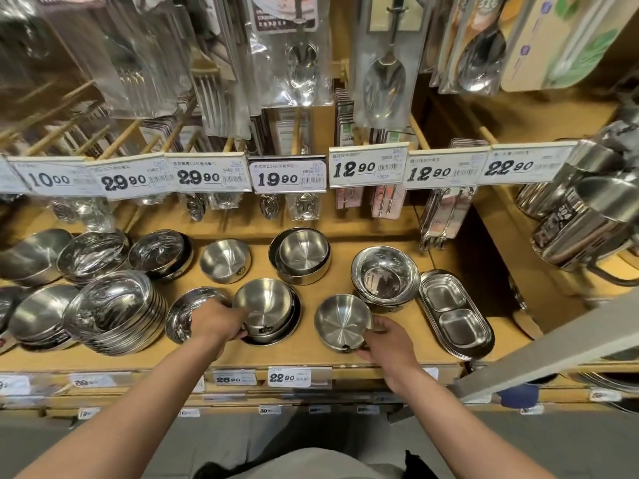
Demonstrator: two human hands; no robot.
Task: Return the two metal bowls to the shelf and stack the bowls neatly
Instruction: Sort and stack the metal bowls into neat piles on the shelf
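Two brushed metal bowls are at the front of the wooden shelf (311,363). My left hand (216,323) grips the near left side of one bowl (264,304), which sits nested in a wider bowl beneath it. My right hand (387,340) holds the near right rim of the other bowl (340,321), tilted toward me at the shelf's front edge. Both bowls are open side up.
Stacks of shiny bowls (114,312) crowd the shelf's left. Behind stand a single bowl (224,259), a nested pair (301,257) and a polished stack (383,276). Divided trays (454,316) lie at right. Price tags (288,176) and hanging packaged spoons (383,77) overhang above.
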